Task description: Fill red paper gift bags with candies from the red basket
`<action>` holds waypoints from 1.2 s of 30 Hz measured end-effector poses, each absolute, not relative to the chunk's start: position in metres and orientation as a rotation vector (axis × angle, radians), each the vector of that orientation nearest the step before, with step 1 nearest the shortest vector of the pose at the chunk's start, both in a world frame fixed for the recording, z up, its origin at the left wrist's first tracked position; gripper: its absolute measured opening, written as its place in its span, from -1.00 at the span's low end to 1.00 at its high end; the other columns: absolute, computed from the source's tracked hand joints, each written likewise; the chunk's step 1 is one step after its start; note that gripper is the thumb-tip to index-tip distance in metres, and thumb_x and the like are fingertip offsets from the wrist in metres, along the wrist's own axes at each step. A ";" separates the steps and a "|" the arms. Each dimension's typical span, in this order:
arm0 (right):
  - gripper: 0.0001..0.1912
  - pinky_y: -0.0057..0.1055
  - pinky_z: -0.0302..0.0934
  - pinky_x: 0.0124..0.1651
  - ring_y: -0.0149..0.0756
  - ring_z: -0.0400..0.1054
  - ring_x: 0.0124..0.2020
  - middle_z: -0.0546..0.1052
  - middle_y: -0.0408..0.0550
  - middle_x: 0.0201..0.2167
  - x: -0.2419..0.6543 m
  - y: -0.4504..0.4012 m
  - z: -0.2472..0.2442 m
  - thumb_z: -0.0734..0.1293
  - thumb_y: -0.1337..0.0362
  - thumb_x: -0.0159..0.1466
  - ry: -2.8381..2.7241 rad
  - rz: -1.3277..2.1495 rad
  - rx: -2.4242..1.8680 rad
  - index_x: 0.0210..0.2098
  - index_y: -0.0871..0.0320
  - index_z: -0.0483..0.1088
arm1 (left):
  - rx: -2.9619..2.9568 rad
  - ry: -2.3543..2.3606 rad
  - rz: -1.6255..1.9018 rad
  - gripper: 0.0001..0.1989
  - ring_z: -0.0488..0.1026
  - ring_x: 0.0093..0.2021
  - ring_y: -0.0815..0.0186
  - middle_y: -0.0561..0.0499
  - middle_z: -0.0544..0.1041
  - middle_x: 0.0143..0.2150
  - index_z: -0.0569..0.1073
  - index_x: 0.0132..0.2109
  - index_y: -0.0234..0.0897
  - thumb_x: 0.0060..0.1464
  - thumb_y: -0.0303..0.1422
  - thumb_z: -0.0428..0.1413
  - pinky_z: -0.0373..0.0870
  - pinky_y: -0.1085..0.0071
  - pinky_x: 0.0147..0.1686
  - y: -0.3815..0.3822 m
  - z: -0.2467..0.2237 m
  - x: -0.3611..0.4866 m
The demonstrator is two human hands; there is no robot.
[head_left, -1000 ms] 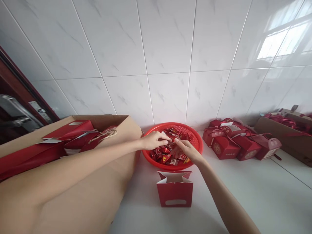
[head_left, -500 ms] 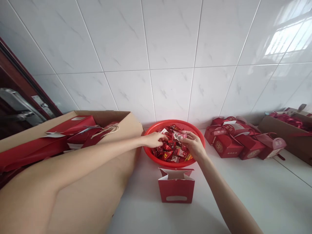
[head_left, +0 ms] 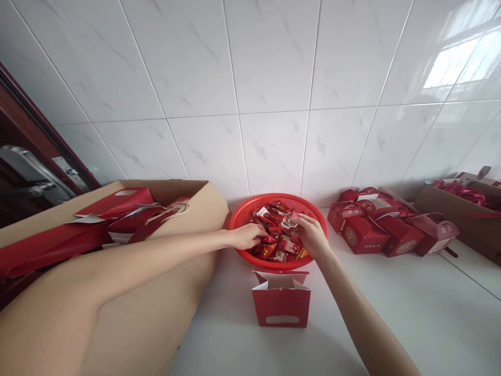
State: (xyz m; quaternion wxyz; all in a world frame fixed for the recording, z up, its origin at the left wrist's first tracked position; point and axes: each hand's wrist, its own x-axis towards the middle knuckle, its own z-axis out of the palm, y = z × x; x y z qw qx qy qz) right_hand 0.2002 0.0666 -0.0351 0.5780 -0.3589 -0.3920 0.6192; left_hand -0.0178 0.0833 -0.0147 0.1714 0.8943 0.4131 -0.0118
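A red plastic basket (head_left: 239,250) holds a heap of wrapped candies (head_left: 288,244), mostly in red wrappers. Over its left side, my left hand (head_left: 249,236) reaches in with fingers curled and pinched at a red-wrapped candy (head_left: 268,239); the fingertips are partly hidden. My right hand (head_left: 313,235), at the basket's right side, pinches a pink and white candy packet (head_left: 289,220) between thumb and fingers, just above the heap. In front of the basket stands an upright red paper gift box (head_left: 281,305), its top open and a pale oval on its front.
A big cardboard box (head_left: 195,245) with red gift boxes (head_left: 117,202) lies at left. Several closed red candy boxes (head_left: 366,235) stand at right, near another carton (head_left: 438,206) holding dark red ribbon-like items. A tiled wall (head_left: 274,151) is behind; a door handle (head_left: 29,188) shows far left.
My left hand has shifted down and slightly left within the basket, onto a red candy. My right hand has tipped the pink and white packet slightly lower.
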 end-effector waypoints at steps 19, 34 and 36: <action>-0.65 -0.25 0.40 -0.17 -0.14 0.51 -0.23 0.60 -0.06 -0.36 0.203 0.064 -0.036 0.56 0.11 -0.04 -0.975 1.702 -0.647 -0.33 0.10 0.46 | 2.558 1.000 0.891 -0.83 0.52 -0.21 0.34 -0.01 0.60 -0.19 0.64 -0.23 -0.22 0.16 -0.42 0.12 0.48 0.42 -0.12 0.059 0.031 0.015; -0.52 -0.34 0.40 -0.21 -0.26 0.49 -0.34 0.61 -0.11 -0.34 0.204 0.058 -0.032 0.63 0.23 -0.12 -1.015 1.670 -0.647 -0.22 0.13 0.51 | 2.516 1.117 0.792 -0.81 0.47 -0.30 0.35 0.01 0.52 -0.23 0.56 -0.17 -0.24 0.04 -0.46 0.13 0.46 0.43 -0.24 0.056 0.024 0.018; -0.51 -0.34 0.41 -0.23 -0.27 0.49 -0.36 0.61 -0.13 -0.36 0.203 0.057 -0.031 0.64 0.23 -0.14 -1.033 1.662 -0.650 -0.22 0.12 0.52 | 2.445 1.196 0.775 -0.76 0.48 -0.26 0.32 0.00 0.52 -0.18 0.52 -0.11 -0.24 0.02 -0.36 0.20 0.48 0.41 -0.22 0.057 0.025 0.019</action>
